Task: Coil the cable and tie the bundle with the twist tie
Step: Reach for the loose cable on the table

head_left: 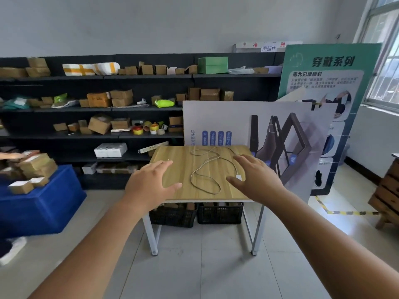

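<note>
A pale cable lies loose and uncoiled on the wooden bench, winding in slack loops from the far edge toward the near edge; its white plug end rests near the right side of the top, just beside the thumb of the right hand. A tiny thin piece lies on the bench near the far left corner; it is too small to tell whether it is the twist tie. The left hand is spread open with fingers apart over the left part of the bench, gripping nothing; the right hand is likewise open, fingers splayed above the right part, and holds nothing; the cable lies between the two hands. Printed display boards lean just behind the bench on its far and right sides; black crates sit on the floor under it. Dark shelves with cardboard boxes and parcels fill the wall behind; to the left a blue box carries stacked small parcels; a window is at the right.
</note>
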Action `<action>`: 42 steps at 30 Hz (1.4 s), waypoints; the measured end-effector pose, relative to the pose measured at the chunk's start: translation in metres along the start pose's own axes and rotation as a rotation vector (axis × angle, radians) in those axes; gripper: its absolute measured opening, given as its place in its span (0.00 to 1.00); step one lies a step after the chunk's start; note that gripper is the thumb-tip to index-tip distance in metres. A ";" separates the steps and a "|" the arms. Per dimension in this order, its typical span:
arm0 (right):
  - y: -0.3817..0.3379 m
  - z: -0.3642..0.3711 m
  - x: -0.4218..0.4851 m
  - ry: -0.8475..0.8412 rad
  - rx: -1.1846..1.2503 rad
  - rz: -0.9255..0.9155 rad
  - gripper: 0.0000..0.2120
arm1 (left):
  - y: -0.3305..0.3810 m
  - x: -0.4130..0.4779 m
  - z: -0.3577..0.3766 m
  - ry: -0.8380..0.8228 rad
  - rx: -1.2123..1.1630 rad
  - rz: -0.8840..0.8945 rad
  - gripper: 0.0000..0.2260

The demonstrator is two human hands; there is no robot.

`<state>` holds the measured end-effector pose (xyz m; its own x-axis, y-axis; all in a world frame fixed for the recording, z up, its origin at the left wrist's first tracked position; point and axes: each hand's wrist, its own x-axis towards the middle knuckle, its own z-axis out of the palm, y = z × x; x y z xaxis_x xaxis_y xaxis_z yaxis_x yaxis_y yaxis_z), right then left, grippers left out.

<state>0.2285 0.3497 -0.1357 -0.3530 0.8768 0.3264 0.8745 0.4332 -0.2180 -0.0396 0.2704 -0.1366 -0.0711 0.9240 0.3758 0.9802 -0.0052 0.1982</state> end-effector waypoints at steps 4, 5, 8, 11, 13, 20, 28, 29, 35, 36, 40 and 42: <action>0.015 0.033 0.053 -0.053 0.001 -0.014 0.34 | -0.011 0.044 0.034 -0.023 -0.003 -0.021 0.33; 0.017 0.043 0.067 -0.060 0.006 -0.019 0.34 | -0.017 0.055 0.042 -0.028 -0.007 -0.027 0.33; 0.021 0.068 0.110 -0.064 0.008 -0.023 0.34 | -0.035 0.097 0.062 -0.029 -0.020 -0.031 0.33; 0.021 0.085 0.151 -0.084 0.008 -0.004 0.33 | -0.055 0.141 0.078 -0.042 -0.049 -0.027 0.33; 0.023 0.093 0.177 -0.078 0.008 0.017 0.33 | -0.069 0.172 0.090 -0.046 -0.081 -0.029 0.32; 0.051 0.119 0.264 -0.074 -0.055 0.067 0.33 | -0.094 0.271 0.141 -0.107 -0.115 -0.030 0.33; 0.120 0.175 0.365 -0.124 0.059 0.099 0.34 | -0.103 0.373 0.200 -0.166 -0.082 -0.138 0.33; 0.127 0.182 0.378 -0.134 0.079 0.091 0.34 | -0.102 0.384 0.206 -0.162 -0.083 -0.154 0.32; 0.154 0.211 0.456 -0.183 0.095 0.044 0.31 | -0.104 0.446 0.239 -0.197 -0.069 -0.205 0.32; 0.157 0.216 0.469 -0.192 0.094 0.037 0.31 | -0.107 0.457 0.245 -0.203 -0.059 -0.206 0.32; 0.165 0.244 0.522 -0.211 0.109 0.031 0.31 | -0.127 0.504 0.274 -0.225 -0.062 -0.200 0.32; 0.171 0.262 0.548 -0.198 0.108 0.051 0.30 | -0.142 0.535 0.291 -0.213 -0.079 -0.156 0.32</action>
<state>0.0974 0.9589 -0.2346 -0.3773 0.9173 0.1275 0.8559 0.3979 -0.3302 -0.1624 0.8768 -0.2273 -0.1710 0.9756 0.1378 0.9424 0.1211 0.3119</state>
